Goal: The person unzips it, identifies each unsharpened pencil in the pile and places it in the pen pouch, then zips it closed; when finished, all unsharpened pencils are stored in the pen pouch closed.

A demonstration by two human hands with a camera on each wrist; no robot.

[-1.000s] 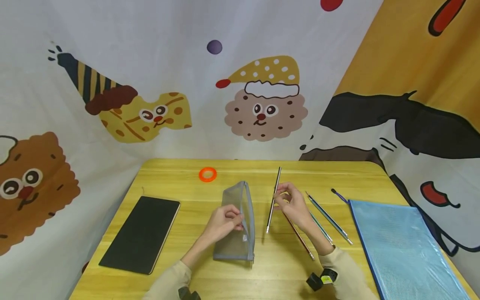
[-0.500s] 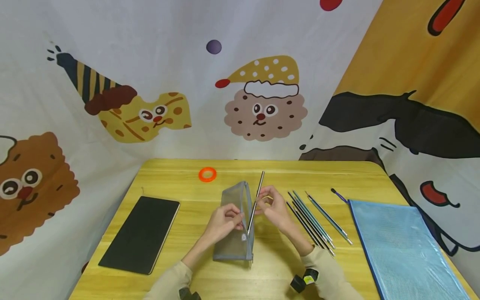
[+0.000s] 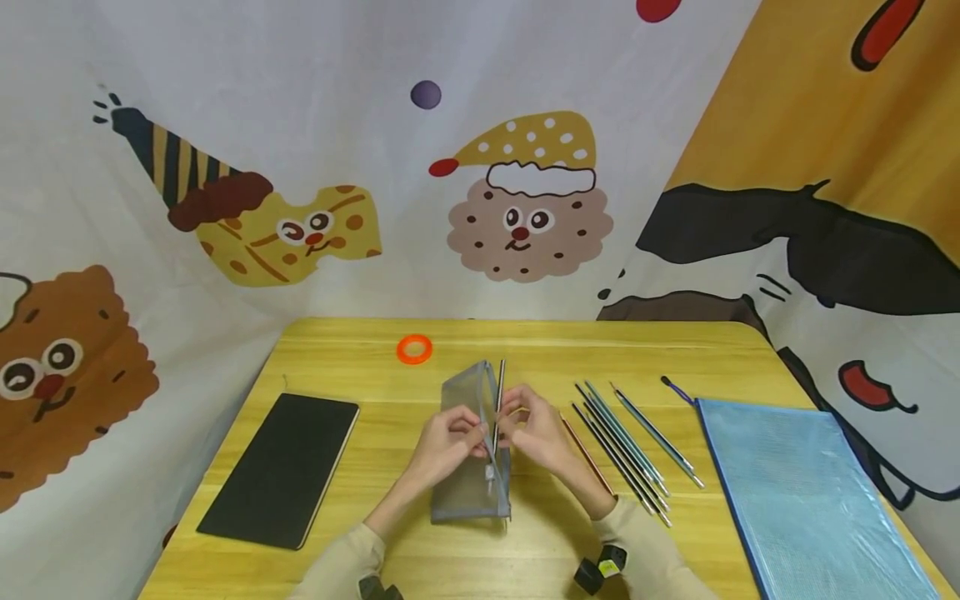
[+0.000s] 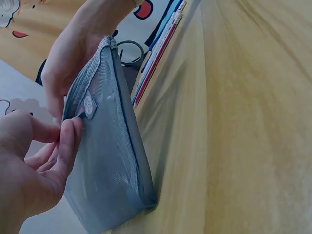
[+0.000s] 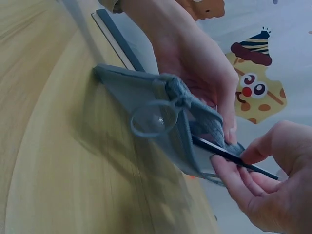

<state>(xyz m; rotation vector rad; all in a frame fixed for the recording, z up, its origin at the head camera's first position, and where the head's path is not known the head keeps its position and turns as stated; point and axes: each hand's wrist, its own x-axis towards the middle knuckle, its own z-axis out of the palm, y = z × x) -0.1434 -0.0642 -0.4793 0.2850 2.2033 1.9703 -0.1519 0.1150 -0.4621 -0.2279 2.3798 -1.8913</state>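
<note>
My left hand [image 3: 446, 446] pinches the opening's edge of a grey mesh zip pouch [image 3: 465, 492], which stands tilted on the table. Between the thumb and fingers of my right hand [image 3: 538, 432] is a dark pencil [image 3: 502, 375]. In the right wrist view this pencil [image 5: 219, 150] runs into the pouch's open mouth, its lower part hidden by the mesh. A ring-shaped zip pull [image 5: 155, 118] hangs from the pouch's end. To the right of my right hand lie several dark and teal pencils [image 3: 622, 446] and a reddish one [image 3: 588, 454].
A black notebook [image 3: 277, 471] lies on the left of the wooden table. Behind the pouch is an orange ring [image 3: 414, 349]. A large light-blue zip bag [image 3: 802, 492] covers the right side, and a cartoon-print cloth [image 3: 345, 125] hangs behind the table.
My right hand has moved left with the dark pencil, from beside the pouch to its mouth, and the pencil now sits lower inside it. The left hand keeps its place on the edge.
</note>
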